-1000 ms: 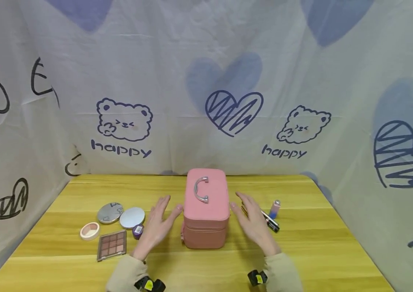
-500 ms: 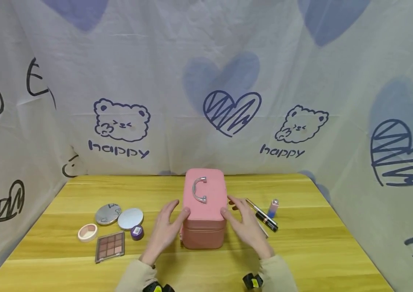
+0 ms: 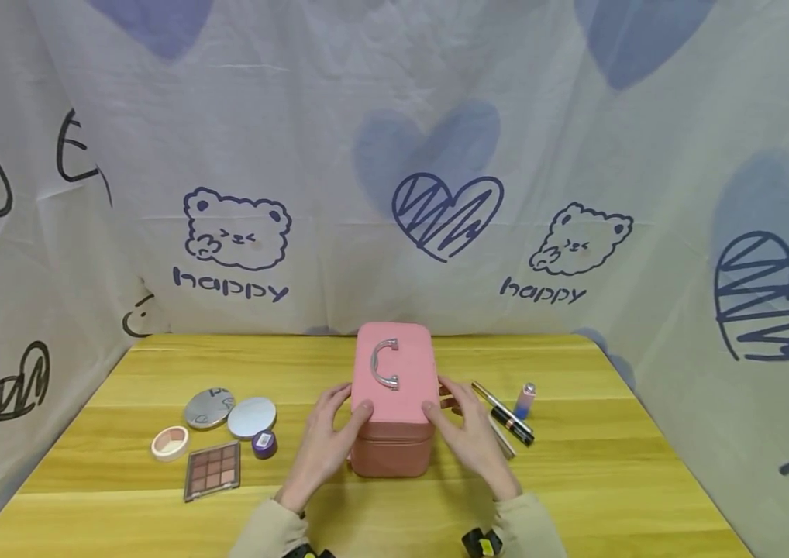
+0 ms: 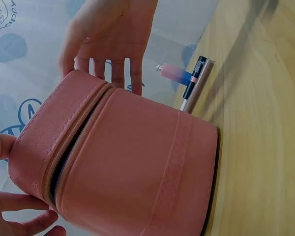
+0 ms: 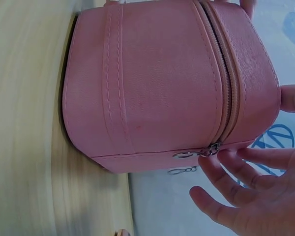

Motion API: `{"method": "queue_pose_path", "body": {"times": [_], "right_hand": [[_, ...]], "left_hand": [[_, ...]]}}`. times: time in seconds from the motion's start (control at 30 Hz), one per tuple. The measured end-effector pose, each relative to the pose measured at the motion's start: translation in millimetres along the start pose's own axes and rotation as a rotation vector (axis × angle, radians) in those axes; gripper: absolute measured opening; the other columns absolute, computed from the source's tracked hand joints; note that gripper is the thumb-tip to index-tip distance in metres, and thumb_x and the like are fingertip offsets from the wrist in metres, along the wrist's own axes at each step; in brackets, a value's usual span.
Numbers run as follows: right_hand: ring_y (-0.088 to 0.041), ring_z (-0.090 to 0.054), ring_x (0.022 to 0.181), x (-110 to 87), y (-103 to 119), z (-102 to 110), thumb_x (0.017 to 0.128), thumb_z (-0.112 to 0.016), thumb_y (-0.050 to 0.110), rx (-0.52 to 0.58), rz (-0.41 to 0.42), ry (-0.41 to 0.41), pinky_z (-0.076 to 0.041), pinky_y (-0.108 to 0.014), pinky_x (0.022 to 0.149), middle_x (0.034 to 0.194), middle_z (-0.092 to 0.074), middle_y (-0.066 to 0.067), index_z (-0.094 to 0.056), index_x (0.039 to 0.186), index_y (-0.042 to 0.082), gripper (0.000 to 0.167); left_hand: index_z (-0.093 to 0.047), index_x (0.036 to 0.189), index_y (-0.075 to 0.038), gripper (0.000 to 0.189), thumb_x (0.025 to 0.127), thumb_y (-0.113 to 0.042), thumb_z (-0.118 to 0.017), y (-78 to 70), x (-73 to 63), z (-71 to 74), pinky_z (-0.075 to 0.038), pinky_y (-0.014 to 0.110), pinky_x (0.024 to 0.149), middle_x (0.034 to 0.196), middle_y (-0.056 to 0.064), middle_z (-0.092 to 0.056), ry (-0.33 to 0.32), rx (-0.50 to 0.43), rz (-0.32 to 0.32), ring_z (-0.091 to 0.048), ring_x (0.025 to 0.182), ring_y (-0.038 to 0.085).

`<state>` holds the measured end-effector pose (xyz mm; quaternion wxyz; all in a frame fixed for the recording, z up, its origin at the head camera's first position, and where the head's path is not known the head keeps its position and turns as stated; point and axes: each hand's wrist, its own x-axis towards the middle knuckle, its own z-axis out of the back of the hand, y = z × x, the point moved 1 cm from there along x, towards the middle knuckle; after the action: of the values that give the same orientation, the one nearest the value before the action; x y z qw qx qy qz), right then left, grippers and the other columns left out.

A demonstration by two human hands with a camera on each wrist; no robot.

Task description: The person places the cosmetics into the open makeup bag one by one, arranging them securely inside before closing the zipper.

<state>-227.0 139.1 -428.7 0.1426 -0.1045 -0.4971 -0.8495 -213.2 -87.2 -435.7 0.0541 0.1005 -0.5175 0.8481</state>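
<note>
Gripping pink case (image 3: 392, 457) at opposite sides of lid (image 3: 414, 380), using left grip (image 3: 327, 443) and right grip (image 3: 473, 443). Standing upright on counter (image 3: 611, 480), mid-width. Gaping along zipper (image 4: 88, 109) in left wrist view. Flanked by nine-pan palette (image 3: 213, 470) and purple jar (image 3: 264, 444) on left, pink-blue tube (image 3: 525, 401) on right.

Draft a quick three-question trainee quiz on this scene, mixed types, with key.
1. True or false: seen from the head camera, the purple jar stands to the right of the pink case.
2. What is the right hand touching?
A) the purple jar
B) the pink case
C) the nine-pan palette
3. Fill in the blank: the curved handle on top of the case is ____ in colour.

Key: 1. False, it is to the left. 2. B. 3. Silver.
</note>
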Motion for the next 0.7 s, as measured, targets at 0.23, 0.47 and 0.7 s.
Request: {"method": "queue_pose_path", "body": {"times": [0.23, 0.47, 0.7], "right_hand": [[-0.035, -0.061, 0.117, -0.1, 0, 1, 0.099, -0.062, 0.023, 0.035, -0.020, -0.003, -0.047, -0.056, 0.105, 0.132, -0.060, -0.021, -0.046, 0.148, -0.001, 0.057], [-0.033, -0.057, 0.123, -0.9, -1, 3, 0.099, -0.061, 0.031, -0.054, -0.004, 0.007, -0.047, -0.055, 0.106, 0.139, -0.055, -0.018, -0.042, 0.152, 0.003, 0.063], [-0.033, -0.048, 0.130, -2.0, 1, 1, 0.093, -0.068, 0.033, -0.105, 0.080, -0.075, -0.043, -0.058, 0.106, 0.141, -0.046, -0.013, -0.054, 0.144, 0.009, 0.058]], "left_hand": [[-0.053, 0.146, -0.007, 0.060, 0.099, -0.044, -0.060, -6.1, -3.0, -0.3, -0.037, 0.061, 0.112, 0.142, 0.015, -0.055, -0.017, -0.012, -0.021, -0.050, 0.134, 0.038], [-0.051, 0.148, -0.006, 0.056, 0.101, -0.036, -0.059, -10.3, -3.3, -1.6, -0.043, 0.055, 0.106, 0.127, 0.014, -0.066, -0.023, -0.053, -0.057, -0.060, 0.119, 0.028], [-0.049, 0.149, -0.005, 0.053, 0.103, -0.030, -0.057, -13.5, -3.4, -0.3, -0.035, 0.058, 0.115, 0.137, 0.017, -0.061, 0.012, -0.227, -0.029, -0.053, 0.131, 0.033]]}}
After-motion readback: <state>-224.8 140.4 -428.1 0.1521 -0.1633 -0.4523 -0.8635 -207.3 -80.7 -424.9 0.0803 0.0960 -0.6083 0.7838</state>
